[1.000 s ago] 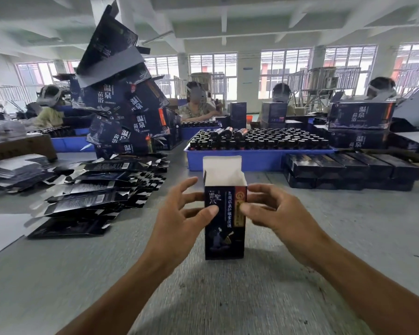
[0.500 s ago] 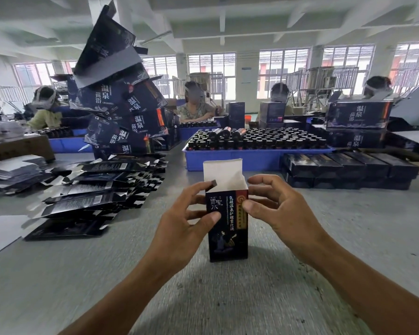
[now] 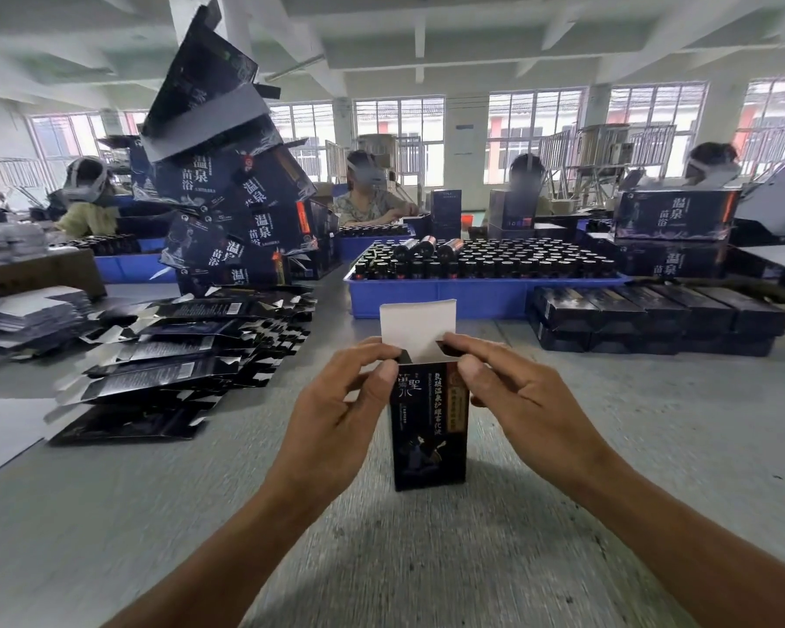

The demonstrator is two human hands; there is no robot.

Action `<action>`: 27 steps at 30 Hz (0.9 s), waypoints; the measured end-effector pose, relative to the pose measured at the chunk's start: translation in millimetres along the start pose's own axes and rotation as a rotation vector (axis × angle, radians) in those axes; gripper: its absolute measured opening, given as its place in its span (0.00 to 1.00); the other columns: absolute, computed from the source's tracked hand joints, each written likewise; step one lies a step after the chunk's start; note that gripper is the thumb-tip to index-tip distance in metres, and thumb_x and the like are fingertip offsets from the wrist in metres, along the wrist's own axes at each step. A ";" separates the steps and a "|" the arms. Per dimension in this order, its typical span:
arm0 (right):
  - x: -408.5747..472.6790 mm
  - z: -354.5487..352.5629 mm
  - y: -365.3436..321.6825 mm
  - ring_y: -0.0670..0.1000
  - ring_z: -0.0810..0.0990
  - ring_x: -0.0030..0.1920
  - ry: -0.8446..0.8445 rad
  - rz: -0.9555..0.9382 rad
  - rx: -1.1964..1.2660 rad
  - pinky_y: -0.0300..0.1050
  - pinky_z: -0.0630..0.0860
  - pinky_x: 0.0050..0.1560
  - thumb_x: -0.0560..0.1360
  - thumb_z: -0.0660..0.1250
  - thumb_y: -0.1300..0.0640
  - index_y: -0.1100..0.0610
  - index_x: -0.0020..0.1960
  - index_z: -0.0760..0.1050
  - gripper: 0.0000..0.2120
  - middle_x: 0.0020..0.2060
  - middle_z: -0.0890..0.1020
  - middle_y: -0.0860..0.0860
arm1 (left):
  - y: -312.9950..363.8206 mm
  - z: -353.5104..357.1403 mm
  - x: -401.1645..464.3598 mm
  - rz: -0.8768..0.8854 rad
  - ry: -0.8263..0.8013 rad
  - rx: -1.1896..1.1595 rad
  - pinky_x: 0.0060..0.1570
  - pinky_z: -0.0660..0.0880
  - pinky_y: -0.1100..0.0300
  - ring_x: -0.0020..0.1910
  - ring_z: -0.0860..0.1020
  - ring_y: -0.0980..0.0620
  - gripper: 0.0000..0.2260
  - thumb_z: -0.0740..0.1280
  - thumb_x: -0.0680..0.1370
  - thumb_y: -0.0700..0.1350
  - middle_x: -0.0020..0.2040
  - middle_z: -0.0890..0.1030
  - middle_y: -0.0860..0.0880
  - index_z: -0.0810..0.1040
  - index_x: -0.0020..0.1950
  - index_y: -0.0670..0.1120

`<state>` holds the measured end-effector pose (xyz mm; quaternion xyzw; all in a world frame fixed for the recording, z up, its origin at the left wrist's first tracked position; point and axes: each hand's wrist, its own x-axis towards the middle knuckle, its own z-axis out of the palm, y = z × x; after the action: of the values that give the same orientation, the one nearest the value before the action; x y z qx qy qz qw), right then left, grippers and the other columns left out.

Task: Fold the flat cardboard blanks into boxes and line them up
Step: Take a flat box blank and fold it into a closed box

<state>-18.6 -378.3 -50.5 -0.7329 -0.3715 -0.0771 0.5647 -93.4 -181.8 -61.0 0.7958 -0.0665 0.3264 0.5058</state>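
A small dark printed box [image 3: 429, 441] stands upright on the grey table, its white lid flap [image 3: 417, 326] sticking up at the back. My left hand [image 3: 336, 410] grips the box's upper left corner, thumb on the front and fingers on the left side flap. My right hand [image 3: 513, 401] grips the upper right corner the same way, fingers curled over the right side flap. A spread pile of flat dark blanks [image 3: 168, 360] lies on the table to the left.
A blue tray [image 3: 449, 296] full of dark bottles stands behind the box. Finished dark boxes [image 3: 653, 315] lie in a row at the right. A tall leaning stack of larger dark cartons [image 3: 227, 197] rises at the back left. Several people sit at the far side.
The box has come nearer to me on the table. Both hands have slid up to its top corners and now curl over the side flaps.
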 end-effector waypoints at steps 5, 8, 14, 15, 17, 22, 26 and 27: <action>0.7 2.0 -5.6 0.28 0.70 0.64 0.060 -0.063 0.002 0.22 0.69 0.55 0.80 0.63 0.50 0.42 0.62 0.79 0.12 0.63 0.75 0.29 | 1.0 3.0 -1.7 0.057 0.011 -0.022 0.58 0.80 0.48 0.65 0.77 0.58 0.18 0.60 0.79 0.58 0.68 0.76 0.57 0.80 0.61 0.51; 0.3 3.6 -4.3 0.35 0.79 0.58 0.102 -0.040 0.097 0.28 0.77 0.51 0.80 0.67 0.57 0.41 0.55 0.80 0.10 0.55 0.81 0.31 | 2.1 2.5 -1.9 0.061 0.019 -0.014 0.59 0.80 0.50 0.66 0.75 0.62 0.17 0.59 0.79 0.58 0.66 0.76 0.60 0.80 0.60 0.52; -0.1 3.8 -5.8 0.33 0.78 0.58 0.117 -0.012 0.118 0.26 0.76 0.48 0.78 0.68 0.52 0.32 0.58 0.74 0.15 0.56 0.79 0.32 | 2.7 2.6 -1.1 0.077 0.027 0.018 0.54 0.82 0.54 0.60 0.78 0.62 0.13 0.60 0.80 0.54 0.61 0.79 0.61 0.79 0.60 0.54; -0.4 3.7 -6.4 0.33 0.78 0.58 0.111 -0.015 0.114 0.26 0.76 0.49 0.78 0.68 0.49 0.32 0.60 0.74 0.15 0.56 0.79 0.32 | 2.5 2.8 -1.3 0.076 0.028 0.017 0.54 0.82 0.54 0.60 0.79 0.61 0.13 0.60 0.80 0.54 0.61 0.79 0.61 0.79 0.60 0.54; -0.8 4.2 -8.5 0.37 0.80 0.57 0.116 -0.036 0.123 0.29 0.77 0.50 0.76 0.67 0.46 0.40 0.62 0.78 0.14 0.56 0.82 0.36 | 3.1 3.1 -1.3 0.066 0.022 0.019 0.54 0.82 0.50 0.59 0.80 0.58 0.14 0.60 0.80 0.55 0.62 0.79 0.61 0.79 0.61 0.52; -0.5 6.1 -9.5 0.41 0.83 0.54 0.168 -0.060 0.152 0.33 0.79 0.52 0.75 0.67 0.47 0.49 0.58 0.82 0.14 0.51 0.85 0.39 | 5.4 4.5 -1.9 0.011 0.009 -0.073 0.57 0.80 0.46 0.60 0.80 0.55 0.14 0.61 0.79 0.55 0.67 0.77 0.62 0.80 0.59 0.51; 0.6 6.8 -5.7 0.41 0.83 0.53 0.175 -0.046 0.142 0.34 0.79 0.52 0.78 0.69 0.54 0.48 0.58 0.82 0.09 0.51 0.85 0.39 | 7.1 5.7 -2.4 -0.013 0.043 -0.130 0.57 0.80 0.47 0.61 0.79 0.60 0.14 0.62 0.79 0.55 0.66 0.78 0.62 0.81 0.57 0.51; 0.7 6.8 -5.6 0.41 0.83 0.53 0.175 -0.048 0.144 0.34 0.79 0.52 0.79 0.68 0.55 0.48 0.58 0.82 0.09 0.51 0.85 0.38 | 7.4 6.4 -2.1 -0.018 0.061 -0.133 0.57 0.80 0.47 0.61 0.80 0.60 0.14 0.62 0.79 0.55 0.65 0.79 0.62 0.82 0.56 0.51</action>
<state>-23.8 -371.4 -48.3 -0.6719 -0.3427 -0.1271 0.6441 -95.4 -191.2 -58.3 0.7506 -0.0654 0.3410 0.5622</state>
